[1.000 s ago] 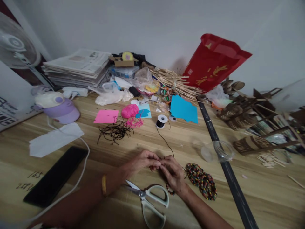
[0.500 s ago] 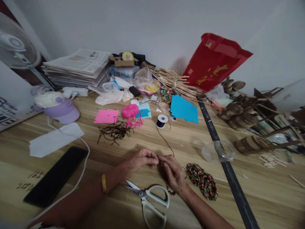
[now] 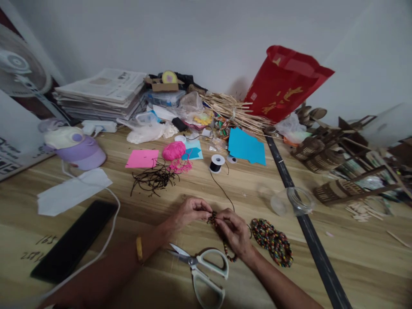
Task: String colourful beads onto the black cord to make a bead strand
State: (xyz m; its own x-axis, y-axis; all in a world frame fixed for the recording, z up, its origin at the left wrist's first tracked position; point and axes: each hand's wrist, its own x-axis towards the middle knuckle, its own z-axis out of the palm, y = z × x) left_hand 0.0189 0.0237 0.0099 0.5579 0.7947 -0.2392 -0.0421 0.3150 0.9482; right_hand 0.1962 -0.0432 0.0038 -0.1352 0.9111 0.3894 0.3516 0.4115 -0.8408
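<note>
Above the scissors (image 3: 192,260), my left hand (image 3: 191,213) pinches the near end of a beaded string (image 3: 229,252). My right hand (image 3: 236,231) is closed on the same string just to the right, and part of it hangs below the palm onto the table. Small dark beads show between the two sets of fingertips. A black cord (image 3: 224,191) runs from a white spool (image 3: 216,163) down toward my right hand. Beside that hand lies a coiled heap of multicoloured beads (image 3: 272,241). The scissors lie with blades apart, pointing left.
A black phone-like slab (image 3: 74,240) and white cable (image 3: 112,227) lie left. Cut black cords (image 3: 154,178), pink yarn (image 3: 174,150) and blue paper (image 3: 247,146) lie farther back. A clear round container (image 3: 299,201) stands right, near woven baskets (image 3: 337,193).
My fingertips have drawn slightly apart, and more of the beads shows between them. The whole view has shifted a little.
</note>
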